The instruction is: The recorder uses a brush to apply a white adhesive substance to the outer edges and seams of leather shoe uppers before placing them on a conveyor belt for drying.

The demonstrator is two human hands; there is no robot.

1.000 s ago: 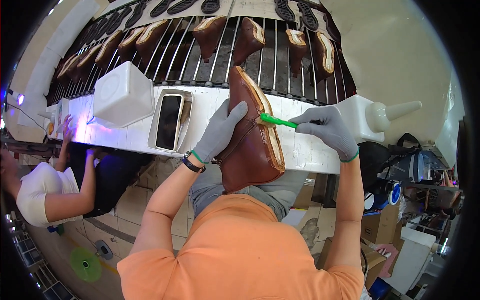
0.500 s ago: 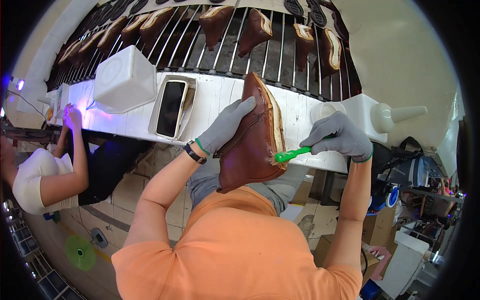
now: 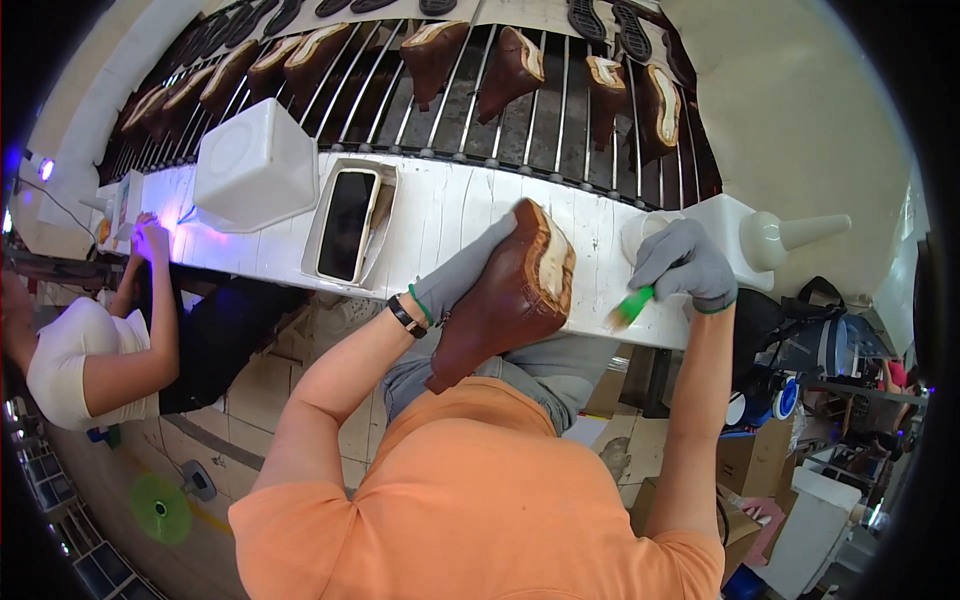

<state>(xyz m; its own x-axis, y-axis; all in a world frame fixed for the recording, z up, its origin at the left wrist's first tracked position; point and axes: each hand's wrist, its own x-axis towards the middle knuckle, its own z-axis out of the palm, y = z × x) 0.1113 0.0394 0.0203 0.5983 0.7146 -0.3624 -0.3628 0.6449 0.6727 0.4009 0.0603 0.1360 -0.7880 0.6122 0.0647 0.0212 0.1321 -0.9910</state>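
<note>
In my gloved left hand is a brown leather boot, tilted so that its pale, unsoled underside faces up and to the right. The fingers of that hand are partly hidden behind the boot. To the right, my gloved right hand is closed around a small green-handled brush. The brush points down and left, apart from the boot, its bristles smeared by motion. Close beyond the right hand stands a white container.
Beyond the white bench runs a roller rack bearing several upturned boots. Black soles lie behind them. A white box and a phone in a tray are on the left. A co-worker's hands are farther left.
The brush has come off the boot's edge and moved right with my right hand. My left hand has turned the boot, so its underside faces more toward me.
</note>
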